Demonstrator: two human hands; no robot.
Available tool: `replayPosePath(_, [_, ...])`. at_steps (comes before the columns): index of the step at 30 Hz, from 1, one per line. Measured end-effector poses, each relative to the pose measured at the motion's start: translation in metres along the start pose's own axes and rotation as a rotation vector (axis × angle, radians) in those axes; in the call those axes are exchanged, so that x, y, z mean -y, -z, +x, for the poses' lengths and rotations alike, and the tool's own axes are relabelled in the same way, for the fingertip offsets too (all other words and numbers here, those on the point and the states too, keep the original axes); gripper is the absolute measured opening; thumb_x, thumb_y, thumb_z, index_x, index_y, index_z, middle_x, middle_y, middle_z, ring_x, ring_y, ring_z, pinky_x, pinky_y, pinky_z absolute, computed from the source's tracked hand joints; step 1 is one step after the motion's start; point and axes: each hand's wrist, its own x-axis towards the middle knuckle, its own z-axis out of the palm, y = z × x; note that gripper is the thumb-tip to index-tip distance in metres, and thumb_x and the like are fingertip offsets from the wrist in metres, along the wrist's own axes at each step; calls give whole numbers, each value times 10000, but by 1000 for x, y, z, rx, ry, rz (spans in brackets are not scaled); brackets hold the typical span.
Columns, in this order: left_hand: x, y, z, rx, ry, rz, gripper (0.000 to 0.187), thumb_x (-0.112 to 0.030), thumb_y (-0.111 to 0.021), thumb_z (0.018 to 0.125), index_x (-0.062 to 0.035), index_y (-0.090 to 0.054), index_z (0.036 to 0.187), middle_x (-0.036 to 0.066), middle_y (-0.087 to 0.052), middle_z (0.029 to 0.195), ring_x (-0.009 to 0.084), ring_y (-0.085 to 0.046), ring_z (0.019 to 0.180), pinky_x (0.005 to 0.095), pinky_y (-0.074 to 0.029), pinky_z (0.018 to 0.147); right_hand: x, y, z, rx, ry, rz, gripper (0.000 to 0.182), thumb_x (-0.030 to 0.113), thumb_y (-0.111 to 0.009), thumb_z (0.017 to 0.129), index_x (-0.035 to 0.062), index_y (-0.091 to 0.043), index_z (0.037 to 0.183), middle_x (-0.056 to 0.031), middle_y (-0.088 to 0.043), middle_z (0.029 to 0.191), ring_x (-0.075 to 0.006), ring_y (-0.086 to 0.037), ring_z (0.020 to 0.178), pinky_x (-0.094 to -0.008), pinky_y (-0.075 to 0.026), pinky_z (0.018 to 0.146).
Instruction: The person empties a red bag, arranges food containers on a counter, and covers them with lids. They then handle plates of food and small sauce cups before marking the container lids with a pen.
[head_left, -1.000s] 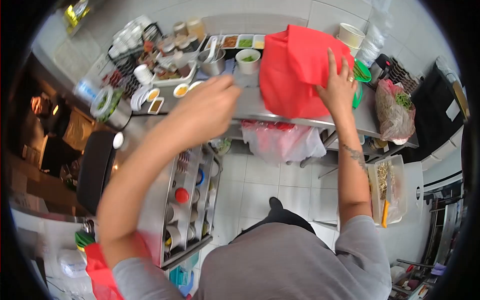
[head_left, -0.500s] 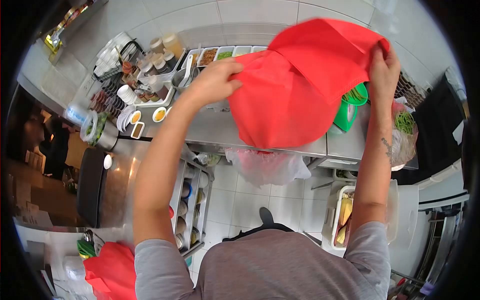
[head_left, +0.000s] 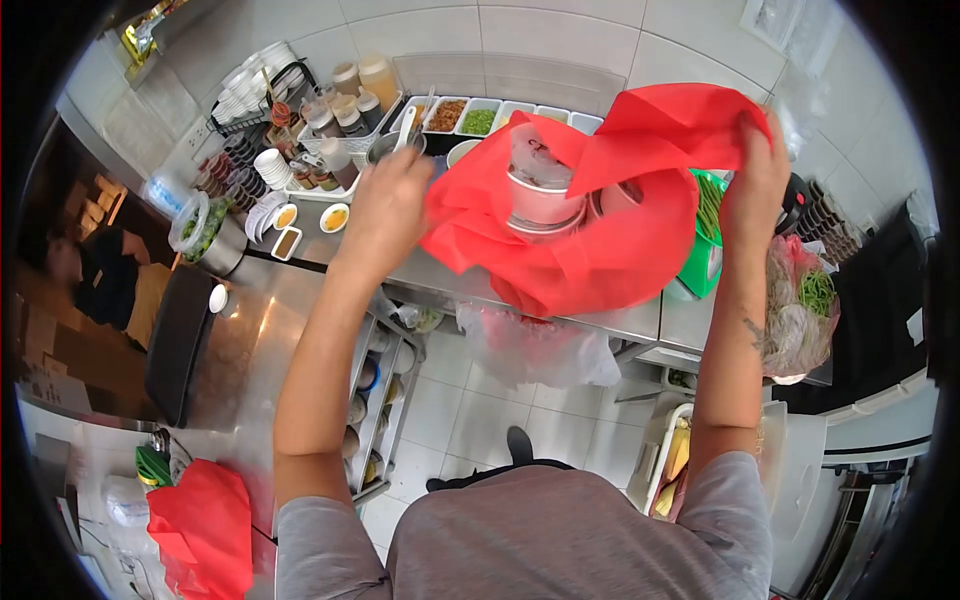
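A red fabric bag point(head_left: 615, 265) is stretched between my hands above the steel counter point(head_left: 440, 262), its mouth spread wide. Round takeaway containers point(head_left: 540, 203) with clear lids show inside it. My left hand point(head_left: 392, 205), slightly blurred, is closed on the bag's left edge. On the other side, my right hand point(head_left: 752, 190) grips the bag's raised right edge, fingers wrapped round the cloth. Beside the bag stands a green scale point(head_left: 697, 262) with long green beans point(head_left: 709, 205) on its pan, partly hidden by the right hand and the bag.
Trays of chopped toppings point(head_left: 480, 121) line the wall. Sauce bottles point(head_left: 345, 112), small sauce dishes point(head_left: 287, 243) and stacked cups point(head_left: 272, 166) stand at the left. A bagged bunch of greens point(head_left: 800, 310) sits right. Another red bag point(head_left: 205, 525) lies lower left.
The bag has been lowered and its mouth tipped towards me, so the containers inside now show. My left hand has moved left and down; my right hand is lower too. The camera view has shifted slightly.
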Motion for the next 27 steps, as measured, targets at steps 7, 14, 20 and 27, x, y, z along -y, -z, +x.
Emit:
replayPosePath(7, [-58,5,8,-95,435,-1993,335,-183,-541,891,-14,-511,1179,99,-580,1097,206,-597,923,332,-499,743,56,-63,-74,646,68,438,388,56,-495,757,-3,-502,1141,-122,-539,1126,-199,-514,1058,-320,-399,926])
replayPosePath(14, [41,37,-122,-307,718,-1584,318,-146,-500,909,-12,-515,1198,123,-623,1036,202,-627,873,329,-538,708,53,-50,-98,930,311,-217,661,151,-686,684,93,-425,1289,-143,-556,1022,-292,-529,1016,-423,-405,900])
replayPosePath(20, [68,-88,-134,-97,1000,-1236,335,-48,-449,872,10,-533,1191,125,-626,1072,229,-620,942,322,-504,789,-7,11,-132,1497,244,-815,394,239,-662,736,134,-603,1112,-105,-600,893,-281,-616,807,-406,-484,735])
replayPosePath(27, [4,-230,-45,225,365,-75,498,-153,-650,691,-49,-506,1156,210,-473,1164,394,-524,997,462,-436,832,7,30,-142,1281,-136,-585,369,360,-498,904,116,-560,1174,-154,-612,963,-325,-612,872,-432,-478,769])
